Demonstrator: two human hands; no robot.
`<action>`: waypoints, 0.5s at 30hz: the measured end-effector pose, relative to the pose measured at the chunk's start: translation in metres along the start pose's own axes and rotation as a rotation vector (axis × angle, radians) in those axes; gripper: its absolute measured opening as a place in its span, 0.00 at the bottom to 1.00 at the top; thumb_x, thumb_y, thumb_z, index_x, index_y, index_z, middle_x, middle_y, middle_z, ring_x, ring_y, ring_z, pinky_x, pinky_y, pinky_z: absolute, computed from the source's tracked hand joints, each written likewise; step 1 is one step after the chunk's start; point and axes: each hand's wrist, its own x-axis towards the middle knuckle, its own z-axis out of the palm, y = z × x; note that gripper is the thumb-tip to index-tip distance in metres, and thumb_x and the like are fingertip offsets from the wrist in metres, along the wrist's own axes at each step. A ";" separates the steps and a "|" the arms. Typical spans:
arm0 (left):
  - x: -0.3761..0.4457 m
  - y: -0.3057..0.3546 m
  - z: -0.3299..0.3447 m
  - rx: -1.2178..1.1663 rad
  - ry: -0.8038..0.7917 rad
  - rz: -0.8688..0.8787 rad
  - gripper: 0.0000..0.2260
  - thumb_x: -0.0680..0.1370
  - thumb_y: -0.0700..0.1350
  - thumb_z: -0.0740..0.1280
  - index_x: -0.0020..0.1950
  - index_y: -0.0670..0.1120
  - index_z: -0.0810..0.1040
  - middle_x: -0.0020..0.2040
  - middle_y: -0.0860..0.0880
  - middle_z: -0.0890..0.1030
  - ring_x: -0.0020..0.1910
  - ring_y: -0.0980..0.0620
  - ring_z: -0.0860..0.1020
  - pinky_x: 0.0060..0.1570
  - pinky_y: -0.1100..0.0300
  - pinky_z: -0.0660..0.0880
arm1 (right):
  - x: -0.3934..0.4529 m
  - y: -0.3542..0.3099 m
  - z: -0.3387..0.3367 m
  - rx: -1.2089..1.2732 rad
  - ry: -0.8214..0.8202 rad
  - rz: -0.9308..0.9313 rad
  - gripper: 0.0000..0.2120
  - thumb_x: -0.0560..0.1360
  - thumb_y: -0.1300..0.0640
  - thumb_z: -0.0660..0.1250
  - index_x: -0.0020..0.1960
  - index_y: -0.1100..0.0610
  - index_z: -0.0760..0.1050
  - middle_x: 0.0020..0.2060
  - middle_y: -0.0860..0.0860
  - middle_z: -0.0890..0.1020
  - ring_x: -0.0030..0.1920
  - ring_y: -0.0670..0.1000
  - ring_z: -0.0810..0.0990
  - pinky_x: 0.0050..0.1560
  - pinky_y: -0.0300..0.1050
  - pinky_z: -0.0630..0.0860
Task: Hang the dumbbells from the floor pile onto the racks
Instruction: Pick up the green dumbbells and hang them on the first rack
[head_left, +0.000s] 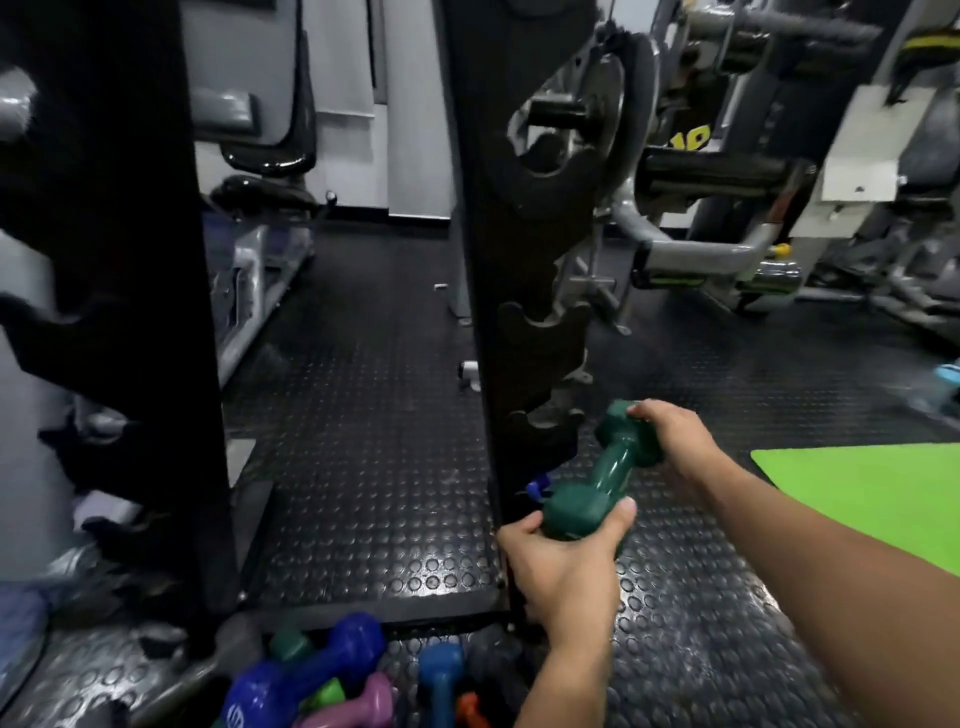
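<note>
- Mid-carry step: I've got one green dumbbell (602, 475) up off the floor, held in both hands beside the black rack upright (506, 312)
- Left hand (563, 566) wraps the near head from below, fingers curled tight around it
- Right hand (675, 439) grips the far head from the right side, fingers closed over the top
- The dumbbell sits tilted, far head higher, just right of the rack's lowest cradles (545, 421); not in a cradle yet, looks close to the hooks but I can't tell if it touches
- Floor pile (332, 680) is at the bottom of view, near my left forearm: blue, pink, green and a bit of orange dumbbells lying jumbled on the studded rubber floor (363, 467)
- So my guess is the task is early to middle, plenty still to hang
- Next move, as I judge it: level the bar, line the handle up with an empty cradle notch, lower it so the handle sits in the hooks with a head on each side, then let go
- Upper cradles on this upright look empty; a second dark rack (104, 260) stands at the left
- Green mat (857, 488) lies on the floor to my right
- Writing: yellow "10" (690, 139) on a weight plate behind the rack; a faint round mark on one blue dumbbell head, unreadable; no brand legible on the green one
</note>
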 end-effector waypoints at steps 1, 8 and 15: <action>0.001 -0.001 0.003 -0.032 0.015 -0.018 0.40 0.48 0.57 0.86 0.51 0.54 0.68 0.48 0.53 0.81 0.44 0.55 0.83 0.49 0.55 0.81 | 0.005 -0.003 0.006 -0.008 0.006 -0.004 0.06 0.77 0.58 0.67 0.42 0.54 0.80 0.39 0.54 0.80 0.38 0.52 0.76 0.35 0.44 0.70; 0.010 0.004 0.026 -0.195 0.141 -0.177 0.40 0.51 0.52 0.87 0.53 0.50 0.66 0.46 0.50 0.81 0.37 0.53 0.83 0.44 0.52 0.82 | 0.039 -0.022 0.056 0.022 -0.150 -0.038 0.04 0.73 0.60 0.71 0.39 0.56 0.84 0.34 0.54 0.85 0.38 0.55 0.82 0.39 0.45 0.76; 0.027 0.009 0.028 -0.253 0.142 -0.312 0.43 0.49 0.56 0.86 0.55 0.48 0.67 0.44 0.49 0.81 0.37 0.51 0.83 0.42 0.53 0.82 | 0.052 -0.032 0.082 -0.232 -0.168 0.005 0.17 0.80 0.66 0.60 0.33 0.57 0.70 0.26 0.52 0.73 0.23 0.48 0.71 0.21 0.39 0.63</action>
